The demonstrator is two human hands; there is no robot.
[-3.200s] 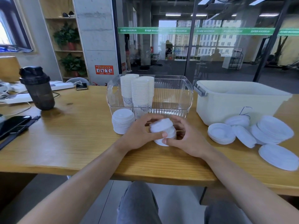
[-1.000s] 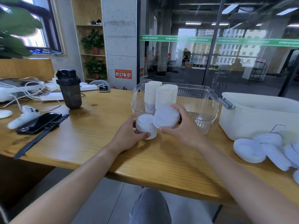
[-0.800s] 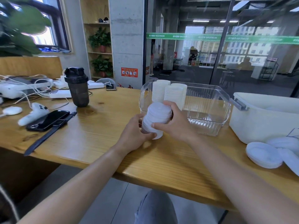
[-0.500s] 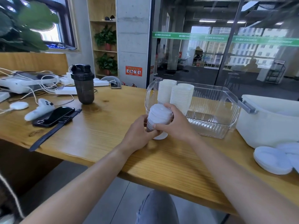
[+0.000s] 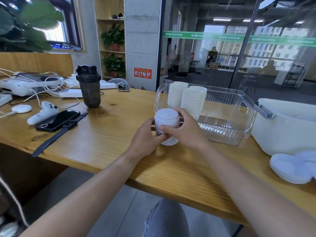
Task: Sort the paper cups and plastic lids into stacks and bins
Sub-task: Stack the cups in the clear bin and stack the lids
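Since the earlier pictures, the two short piles of lids have become one tall lid stack, which stands on the table just in front of the clear bin, at its left end. Both hands are on it. The left hand curls around the stack's left side and lower front, thumb reaching across toward the middle. The right hand wraps the right side, fingers bent over the upper edge and thumb pressed on the front. Neither hand is spread flat; both grip the stack between them.

Inside the clear bin, at its left end, stand two tall columns of nested cups. That part of the sorting looks finished or close to it, as no loose cups are visible on the table. The rest of that bin appears empty.

To the right sits a white bin; what it holds cannot be made out. In front of it, at the picture's right edge, loose lids lie on the table, partly cut off by the frame.

By my judgement the job is somewhat past halfway: cups are stacked and binned and some lids are gathered, while the held stack has yet to go into a bin and the loose lids at the right remain to be collected.
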